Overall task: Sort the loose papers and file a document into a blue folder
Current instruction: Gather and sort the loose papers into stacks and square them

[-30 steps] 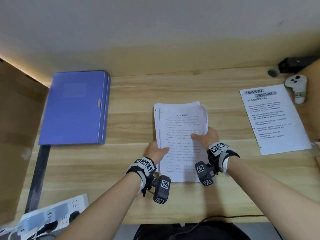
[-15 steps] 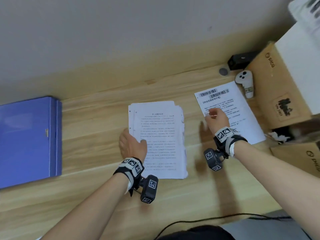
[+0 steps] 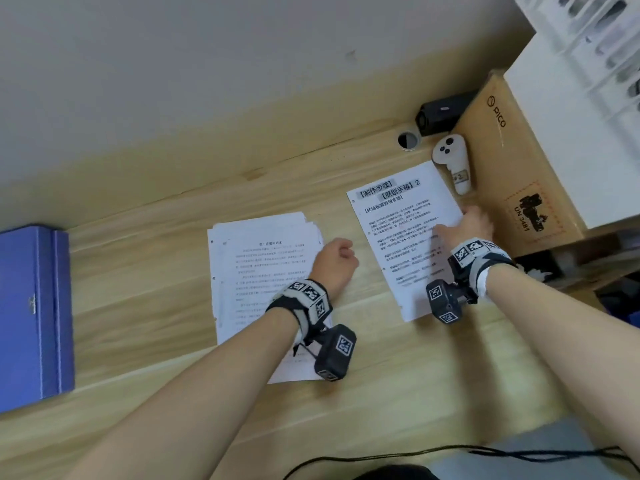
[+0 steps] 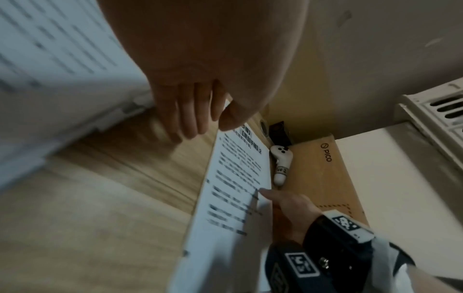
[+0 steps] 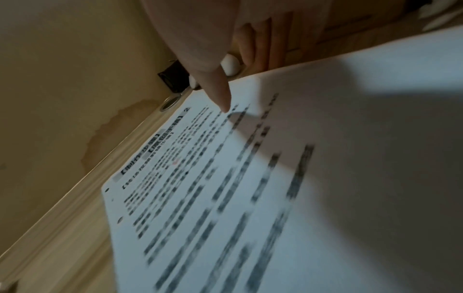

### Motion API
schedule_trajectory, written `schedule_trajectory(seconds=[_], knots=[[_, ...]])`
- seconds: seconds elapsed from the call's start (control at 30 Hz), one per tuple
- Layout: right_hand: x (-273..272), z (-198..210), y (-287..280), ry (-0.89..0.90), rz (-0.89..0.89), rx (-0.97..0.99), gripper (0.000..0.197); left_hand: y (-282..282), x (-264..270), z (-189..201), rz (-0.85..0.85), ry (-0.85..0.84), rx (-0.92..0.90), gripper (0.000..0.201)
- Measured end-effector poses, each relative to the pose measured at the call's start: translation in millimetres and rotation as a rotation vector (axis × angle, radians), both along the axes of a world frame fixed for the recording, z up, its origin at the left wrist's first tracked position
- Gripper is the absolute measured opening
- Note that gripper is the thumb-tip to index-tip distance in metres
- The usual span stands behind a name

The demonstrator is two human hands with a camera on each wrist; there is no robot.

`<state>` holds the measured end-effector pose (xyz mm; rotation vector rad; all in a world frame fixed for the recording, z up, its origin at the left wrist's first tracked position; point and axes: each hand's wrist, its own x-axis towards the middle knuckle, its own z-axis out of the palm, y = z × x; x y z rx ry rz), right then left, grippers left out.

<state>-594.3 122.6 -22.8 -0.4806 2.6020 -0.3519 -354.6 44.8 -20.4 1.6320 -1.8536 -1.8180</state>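
A blue folder [image 3: 34, 313] lies shut at the desk's left edge. A stack of printed papers [image 3: 256, 271] sits mid-desk. A single sheet with a bold heading [image 3: 398, 230] lies to its right. My left hand [image 3: 341, 252] hovers over the stack's right edge, fingers [image 4: 190, 123] loosely hanging and holding nothing. My right hand [image 3: 467, 223] is at the sheet's right edge. Its thumb [image 5: 220, 95] presses on top of the sheet [image 5: 250, 198] and its fingers go past the edge, which is raised a little off the desk.
A cardboard box [image 3: 519, 174] with a white box [image 3: 571, 133] on it stands right beside the sheet. A white controller [image 3: 452, 161], a black device [image 3: 440, 112] and a cable hole [image 3: 408, 140] are behind the sheet. A black cable [image 3: 450, 452] runs along the front edge.
My right hand left the stack, went to the single sheet and reached its right edge. My left hand crossed from the stack's left side to its right edge. The view swung right.
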Motion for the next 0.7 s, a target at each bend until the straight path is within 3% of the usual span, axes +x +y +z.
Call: schedule_trajectory(seconds=[0.07, 0.17, 0.3, 0.37, 0.47, 0.57, 0.7], knots=[[-1, 0, 5, -0.047, 0.027, 0.037, 0.052, 3, -10, -2, -0.041, -0.059, 0.056, 0.042], [8, 0, 12, -0.129, -0.013, -0.011, 0.013, 7, -11, -2, 0.000, -0.069, 0.138, 0.049], [30, 14, 13, -0.226, -0.071, -0.280, 0.003, 8, -2, -5, 0.054, -0.053, 0.143, 0.053], [40, 24, 12, -0.243, -0.084, -0.433, 0.005, 7, 2, -3, 0.081, -0.034, 0.142, 0.048], [48, 33, 6, -0.251, -0.084, -0.553, 0.021, 6, 9, 7, 0.137, 0.031, 0.115, 0.019], [62, 48, -1, -0.254, -0.053, -0.594, 0.027, 1, 25, 19, 0.218, 0.158, 0.126, 0.028], [98, 57, -7, -0.284, -0.008, -0.646, 0.025, -5, 61, 36, 0.289, 0.259, 0.092, 0.026]])
